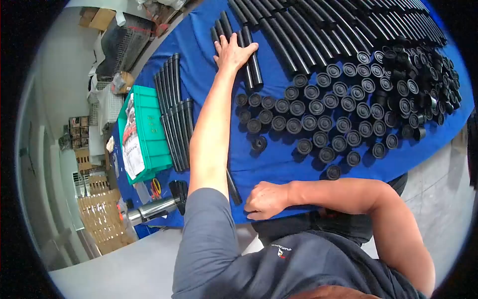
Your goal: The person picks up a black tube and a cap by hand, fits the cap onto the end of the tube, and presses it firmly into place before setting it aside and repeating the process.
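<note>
My left hand [231, 54] reaches far across the table, fingers spread over a small group of black tubes [252, 62] lying side by side. Its fingertips touch the tubes, and the palm side is hidden. My right hand [267, 200] rests in a loose fist at the near table edge, with nothing showing in it. Just left of that fist lies one more black tube [233, 188], partly hidden by my left forearm. Many round black caps [316, 107] stand on the blue cloth [271, 164] beyond my right forearm.
Long rows of black tubes [284, 45] fill the far side. Caps are heaped in a pile [418, 74] at the right. Tubes with wider ends [175, 119] lie beside a green crate [152, 130] on the left. Scissors [156, 187] and a metal cylinder [154, 210] sit nearby.
</note>
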`<state>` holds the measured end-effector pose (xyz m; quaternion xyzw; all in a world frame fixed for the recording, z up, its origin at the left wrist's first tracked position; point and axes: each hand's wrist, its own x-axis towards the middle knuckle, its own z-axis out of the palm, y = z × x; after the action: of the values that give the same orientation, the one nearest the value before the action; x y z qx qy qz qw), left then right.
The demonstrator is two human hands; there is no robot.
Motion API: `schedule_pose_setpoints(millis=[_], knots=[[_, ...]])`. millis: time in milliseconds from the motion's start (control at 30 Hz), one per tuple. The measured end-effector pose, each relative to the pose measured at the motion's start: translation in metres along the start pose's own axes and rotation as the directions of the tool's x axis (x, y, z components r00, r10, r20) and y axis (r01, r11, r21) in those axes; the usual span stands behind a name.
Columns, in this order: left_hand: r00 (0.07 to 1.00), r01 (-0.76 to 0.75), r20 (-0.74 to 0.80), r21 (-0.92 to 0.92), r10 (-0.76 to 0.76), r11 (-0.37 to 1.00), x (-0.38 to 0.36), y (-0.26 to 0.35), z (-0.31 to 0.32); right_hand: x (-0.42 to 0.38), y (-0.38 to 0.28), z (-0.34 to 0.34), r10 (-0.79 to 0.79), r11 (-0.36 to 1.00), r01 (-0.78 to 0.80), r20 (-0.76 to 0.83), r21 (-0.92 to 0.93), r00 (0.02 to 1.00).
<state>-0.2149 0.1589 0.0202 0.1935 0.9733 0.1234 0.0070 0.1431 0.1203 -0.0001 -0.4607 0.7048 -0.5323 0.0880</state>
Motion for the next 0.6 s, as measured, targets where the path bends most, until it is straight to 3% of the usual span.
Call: schedule_pose_setpoints(millis=[233, 367, 600], knots=[[0.997, -0.056, -0.048, -0.063, 0.053, 0.996, 0.026, -0.032, 0.003, 0.001, 0.001, -0.001, -0.011, 1.0, 0.011, 0.01, 0.013, 1.0], [0.998, 0.012, -0.056, 0.067, -0.008, 0.998, 0.014, -0.02, -0.004, 0.001, -0.002, -0.004, -0.004, 0.999, 0.003, 0.014, 0.034, 1.0], [0.999, -0.019, -0.031, 0.039, 0.02, 0.999, 0.005, -0.044, -0.004, 0.001, -0.004, -0.009, -0.008, 1.0, 0.008, 0.033, 0.013, 0.999]])
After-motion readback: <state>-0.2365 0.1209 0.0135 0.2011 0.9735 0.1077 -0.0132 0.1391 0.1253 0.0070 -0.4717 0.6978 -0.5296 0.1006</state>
